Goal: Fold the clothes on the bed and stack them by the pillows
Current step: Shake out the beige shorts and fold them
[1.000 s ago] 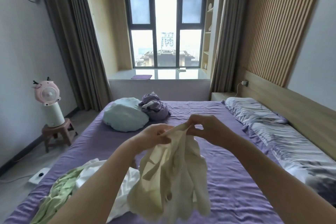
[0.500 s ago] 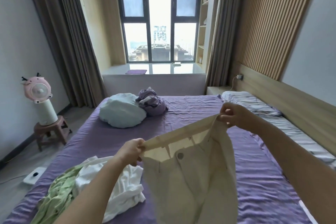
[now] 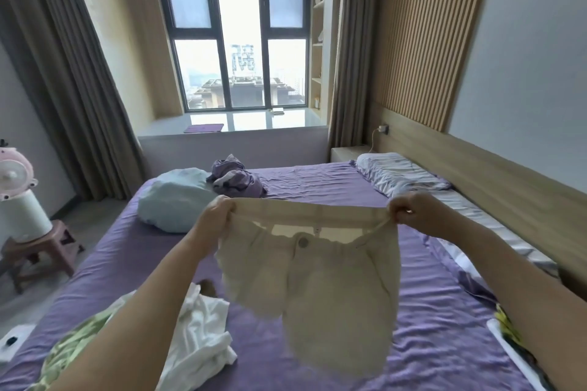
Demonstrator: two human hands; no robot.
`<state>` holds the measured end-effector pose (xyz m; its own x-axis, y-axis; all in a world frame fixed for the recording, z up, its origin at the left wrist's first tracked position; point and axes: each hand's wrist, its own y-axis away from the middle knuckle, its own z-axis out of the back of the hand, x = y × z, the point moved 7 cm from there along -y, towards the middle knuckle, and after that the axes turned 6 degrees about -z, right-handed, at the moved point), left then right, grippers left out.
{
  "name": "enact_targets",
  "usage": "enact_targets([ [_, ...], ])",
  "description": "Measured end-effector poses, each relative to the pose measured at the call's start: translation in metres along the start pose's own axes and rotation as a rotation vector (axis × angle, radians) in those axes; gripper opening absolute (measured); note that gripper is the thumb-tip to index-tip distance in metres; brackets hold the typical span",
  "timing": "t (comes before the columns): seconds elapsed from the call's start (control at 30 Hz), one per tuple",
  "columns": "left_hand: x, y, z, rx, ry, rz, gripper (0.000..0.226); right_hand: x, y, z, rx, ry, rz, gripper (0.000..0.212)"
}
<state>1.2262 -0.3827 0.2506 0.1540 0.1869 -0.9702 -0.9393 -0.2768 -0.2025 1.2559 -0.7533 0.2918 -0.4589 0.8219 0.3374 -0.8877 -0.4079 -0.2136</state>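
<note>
A pair of cream shorts (image 3: 330, 289) hangs spread out in the air above the purple bed (image 3: 317, 184), waistband level, button facing me. My left hand (image 3: 212, 219) grips the left end of the waistband. My right hand (image 3: 413, 209) pinches the right end. A white garment (image 3: 203, 336) and a light green one (image 3: 73, 346) lie crumpled on the bed at the lower left. Striped pillows (image 3: 400, 173) lie along the headboard on the right.
A pale blue bundle (image 3: 178, 200) and a crumpled purple cloth (image 3: 236, 179) sit at the far end of the bed. A pink fan (image 3: 16, 197) stands on a small stool (image 3: 38, 251) at the left. The wooden headboard (image 3: 495, 187) runs along the right.
My hands have moved apart and risen, pulling the bunched shorts out flat by the waistband until it is level. The view tilted slightly.
</note>
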Motion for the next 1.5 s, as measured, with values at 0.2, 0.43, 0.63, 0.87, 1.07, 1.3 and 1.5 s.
enact_targets([
  [0.2,-0.005,-0.007,0.009,-0.001,0.041,0.011,0.029,0.006,0.014,-0.004,-0.02,-0.183,-0.076,0.039],
  [0.43,-0.026,0.002,0.0,0.136,-0.141,-0.155,0.024,0.105,0.021,-0.198,0.291,-0.185,0.108,0.056],
  [0.63,-0.04,0.003,0.063,0.017,-0.052,-0.112,0.023,0.122,-0.005,-0.256,0.269,-0.122,-0.071,0.083],
  [0.87,-0.042,0.005,0.112,-0.07,0.06,0.09,0.019,0.121,-0.023,-0.2,-0.06,-0.364,-0.071,0.022],
  [1.07,-0.018,0.021,0.118,0.272,-0.182,0.094,0.071,0.091,-0.021,-0.14,-0.173,-0.536,-0.174,0.01],
  [1.3,-0.011,0.011,0.08,0.258,-0.639,-0.141,0.042,0.056,-0.018,-0.07,-0.208,-0.521,-0.244,0.009],
  [1.5,-0.021,0.003,0.041,0.157,-0.391,-0.202,0.035,0.022,-0.005,-0.011,-0.381,-0.538,-0.264,0.023],
])
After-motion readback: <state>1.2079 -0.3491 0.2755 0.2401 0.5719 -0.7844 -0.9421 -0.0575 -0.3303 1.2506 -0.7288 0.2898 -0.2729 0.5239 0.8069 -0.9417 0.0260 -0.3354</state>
